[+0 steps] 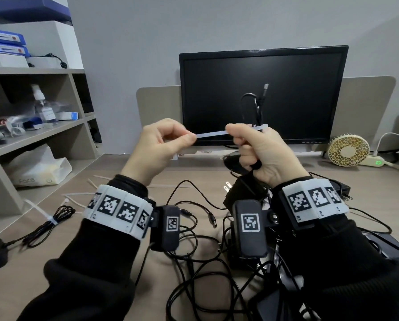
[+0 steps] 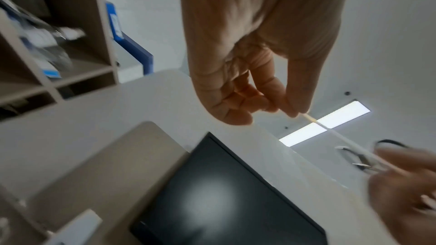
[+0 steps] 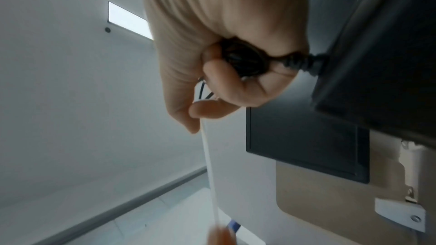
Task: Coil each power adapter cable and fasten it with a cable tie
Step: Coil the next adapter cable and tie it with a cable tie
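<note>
Cable tie axis: the white cable tie (image 1: 211, 133) is held almost level in front of the monitor (image 1: 263, 93), its long axis running left to right, the right end slightly higher.
Left hand: the tie's free end is pinched between thumb and forefinger of the left hand (image 1: 158, 148).
Right hand: the coiled cable (image 1: 255, 105) is gripped in the closed right hand (image 1: 261, 151), a loop and the barrel plug standing up above the fist; the tie's head sits at the bundle.
Right wrist view only: the cable bundle (image 3: 245, 59) is seen squeezed in the palm, with the adapter body (image 3: 382, 47) hanging just beside it.
Left wrist view only: the pinch on the tie (image 2: 335, 133) is shown from below against ceiling lights; the far hand is blurred.
Surface: a beige desk (image 1: 115, 256) strewn with loose black cables, spare ties, and one tied cable (image 1: 48, 222) at the left.
Room: a shelf unit (image 1: 31, 126) at the left, a small fan (image 1: 348, 150) at the right, a grey wall behind.
</note>
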Tool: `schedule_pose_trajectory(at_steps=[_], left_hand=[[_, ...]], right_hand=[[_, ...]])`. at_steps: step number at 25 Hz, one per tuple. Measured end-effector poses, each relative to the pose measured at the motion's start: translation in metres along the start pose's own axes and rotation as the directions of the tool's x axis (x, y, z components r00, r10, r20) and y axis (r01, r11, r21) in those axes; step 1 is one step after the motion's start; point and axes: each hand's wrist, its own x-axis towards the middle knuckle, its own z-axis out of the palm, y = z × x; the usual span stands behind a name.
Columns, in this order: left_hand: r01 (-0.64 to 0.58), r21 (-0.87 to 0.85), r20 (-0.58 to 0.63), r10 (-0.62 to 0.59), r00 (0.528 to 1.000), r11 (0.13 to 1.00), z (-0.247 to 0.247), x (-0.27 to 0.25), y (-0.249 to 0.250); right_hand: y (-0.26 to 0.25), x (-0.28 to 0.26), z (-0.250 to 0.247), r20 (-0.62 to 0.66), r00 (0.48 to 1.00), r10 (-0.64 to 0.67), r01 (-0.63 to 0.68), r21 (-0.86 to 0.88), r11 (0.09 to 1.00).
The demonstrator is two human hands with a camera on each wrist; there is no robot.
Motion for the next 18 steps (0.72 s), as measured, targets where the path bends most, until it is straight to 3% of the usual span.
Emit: schedule_pose_trajectory(at_steps=[2,4,8,11,14,18], left_hand=[[0.079,-0.031,-0.052,-0.08,0.995,0.996,-0.018,0.002,-0.01],[0.143,0.029,-0.01,-0.142,0.99,0.989,-0.027,0.002,-0.015],[0.115,0.423,0.166,-0.201,0.966,0.899,-0.016,0.002,-0.009],[0.026,0.333,0.288,-0.128,0.949,0.943,0.009,-0.002,0.011],[-0.049,0.339,0.263,-0.045,0.964,0.94,0.026,-0.004,0.019],[0.042,0.173,0.27,-0.089,0.959,0.984,0.028,-0.006,0.015]], right_hand=[[-0.004,0.003,-0.007,-0.041,0.999,0.006,-0.006,0.011,1.0],[-0.003,0.004,-0.007,-0.039,0.999,0.006,-0.008,-0.029,1.0],[0.001,0.001,0.005,0.024,0.998,0.05,-0.047,-0.083,0.995],[0.008,-0.002,0.014,0.081,0.997,0.009,0.008,-0.214,0.977],[0.012,-0.004,0.021,0.095,0.995,-0.004,0.027,-0.243,0.97],[0.007,-0.006,0.023,0.124,0.992,0.01,0.017,-0.219,0.976]])
